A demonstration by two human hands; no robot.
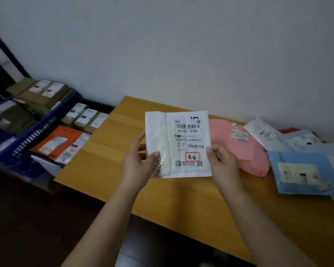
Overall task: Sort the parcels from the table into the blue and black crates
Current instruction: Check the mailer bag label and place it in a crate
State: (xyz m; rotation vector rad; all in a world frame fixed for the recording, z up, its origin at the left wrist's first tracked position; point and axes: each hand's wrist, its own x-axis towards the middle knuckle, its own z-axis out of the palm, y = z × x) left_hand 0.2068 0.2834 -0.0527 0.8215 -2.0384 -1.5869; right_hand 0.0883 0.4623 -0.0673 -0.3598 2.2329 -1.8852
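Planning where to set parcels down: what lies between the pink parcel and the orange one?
Head view: bare wooden table, and the white parcel held above it.

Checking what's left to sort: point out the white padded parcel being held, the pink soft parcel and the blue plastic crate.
White padded parcel [183, 135]: head view, on its printed label.
Pink soft parcel [237, 149]: head view, on its bulging middle.
Blue plastic crate [35, 135]: head view, on its slotted near rim.

Both hands [178, 162] hold white parcel [178, 144] w/ label above table [112, 151].
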